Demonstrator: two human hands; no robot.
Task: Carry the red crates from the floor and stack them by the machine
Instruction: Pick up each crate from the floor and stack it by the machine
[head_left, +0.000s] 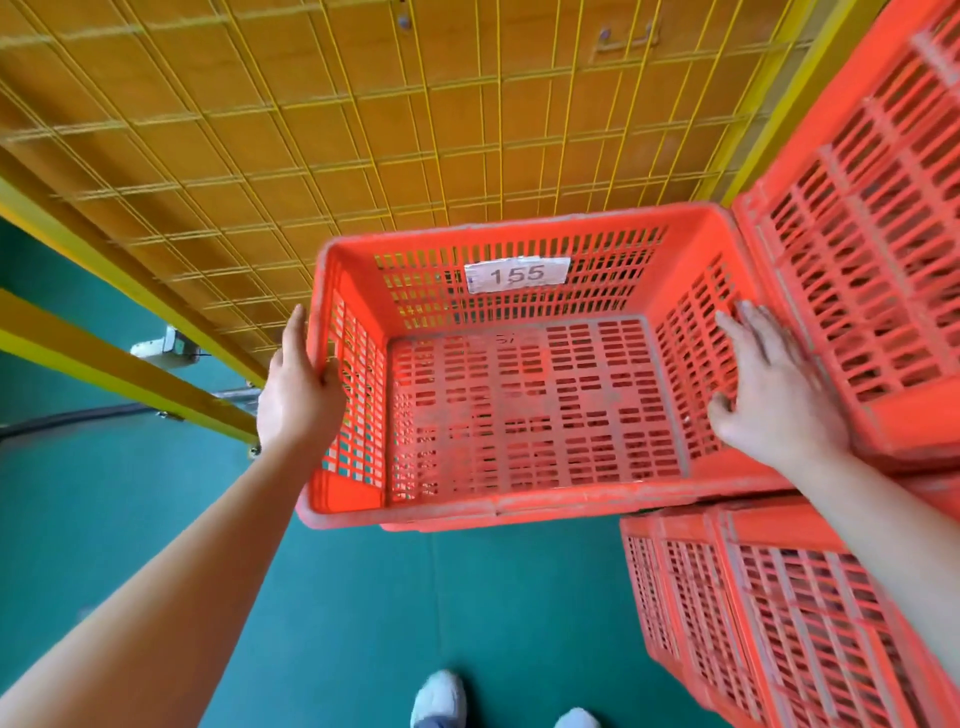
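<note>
Holding red crate (519, 415) at its side edges, left grip (298, 395) pinching left rim, thumb inside, right grip (769, 395) spread flat on right wall, stacked crates (857, 260) touching outside right grip, yellow mesh fence (311, 130) ahead, open green floor (104, 493) beyond left grip

Left hand (298, 395) curled, right hand (774, 395) flat.

Empty red crate (519, 405): slatted walls and floor, dusty, open side up and level, with a white "155" label (517, 274) on its far inner wall. Its right rim touches stacked red crates (857, 260).
</note>
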